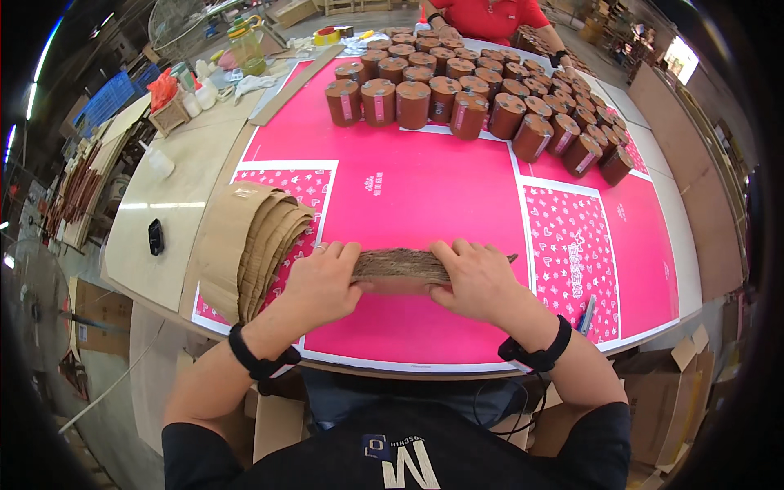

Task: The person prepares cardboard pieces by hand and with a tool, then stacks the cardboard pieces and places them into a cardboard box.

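Item 1. Layered stack point(400, 265), one: grey-brown, ragged along the upper edge, reddish-brown on the near face. Location: between my two hands, over the pink printed sheet point(425, 175), toward the near side of the counter point(167, 220). Lower edge touching the sheet or apart: I cannot tell.

Item 2. Left grip point(322, 282): clamped on the stack's left end, thumb against the near face.

Item 3. Right grip point(482, 282): clamped on the stack's right part, thumb likewise in front; a thin dark tip pokes out past the fingers.

Handling note. I judge the step in hand a level, two-handed hold. I would press equally with both thumbs, since loose-looking layers could fan or slip; hold the ends at one height; and even up the stray tip with the right fingers.

Surroundings. Brown paper sheets point(245, 245), curved pile, just beside the left forearm: I would hold that elbow clear. Utility knife point(586, 314), near the right wrist: same care. Brown cylinders point(412, 102), many, well apart on the far side.
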`<state>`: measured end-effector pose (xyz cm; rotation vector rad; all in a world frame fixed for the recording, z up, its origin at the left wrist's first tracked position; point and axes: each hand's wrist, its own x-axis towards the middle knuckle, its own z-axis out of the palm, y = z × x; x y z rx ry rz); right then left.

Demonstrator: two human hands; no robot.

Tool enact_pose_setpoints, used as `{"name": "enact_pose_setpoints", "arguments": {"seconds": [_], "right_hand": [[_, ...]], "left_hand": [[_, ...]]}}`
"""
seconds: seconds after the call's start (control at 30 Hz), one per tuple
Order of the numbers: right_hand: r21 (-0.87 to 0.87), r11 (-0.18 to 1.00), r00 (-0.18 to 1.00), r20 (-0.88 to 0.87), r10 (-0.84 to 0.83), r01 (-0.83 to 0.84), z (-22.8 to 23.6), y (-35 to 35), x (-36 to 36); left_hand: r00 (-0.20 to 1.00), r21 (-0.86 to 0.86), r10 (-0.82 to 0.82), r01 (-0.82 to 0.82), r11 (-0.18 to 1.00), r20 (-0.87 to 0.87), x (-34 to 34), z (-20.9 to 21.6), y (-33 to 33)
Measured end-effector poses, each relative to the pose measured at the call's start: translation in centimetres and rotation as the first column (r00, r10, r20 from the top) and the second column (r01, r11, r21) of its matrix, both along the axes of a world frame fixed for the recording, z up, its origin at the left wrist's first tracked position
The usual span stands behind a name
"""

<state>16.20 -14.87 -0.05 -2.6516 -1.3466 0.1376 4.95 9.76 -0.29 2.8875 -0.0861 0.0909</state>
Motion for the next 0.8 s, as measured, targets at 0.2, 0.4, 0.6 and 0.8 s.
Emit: {"name": "enact_pose_setpoints", "arguments": {"seconds": [0.2, 0.4, 0.6, 0.8], "right_hand": [[0.077, 0.997, 0.997, -0.071, -0.005, 0.010, 0.5, 4.4, 0.5], [0.015, 0.993, 0.988, -0.100, -0.115, 0.117, -0.1, 5.0, 0.9], [0.183, 0.978, 0.995, -0.007, 0.104, -0.101, 1.9, 7.0, 1.2], [0.055, 0.962, 0.960, 0.099, 0.261, -0.267, 1.0, 7.6, 2.0]], "left_hand": [[0.990, -0.005, 0.138, -0.138, 0.990, 0.040, 0.5, -1.0, -1.6], [0.991, -0.400, 0.133, -0.128, 0.907, -0.017, -0.6, -0.1, 2.5], [0.956, -0.475, 0.236, -0.127, 0.871, 0.175, -1.7, -2.7, 1.0], [0.938, -0.827, 0.297, -0.022, 0.562, 0.178, -2.2, -5.6, 1.5]]}}
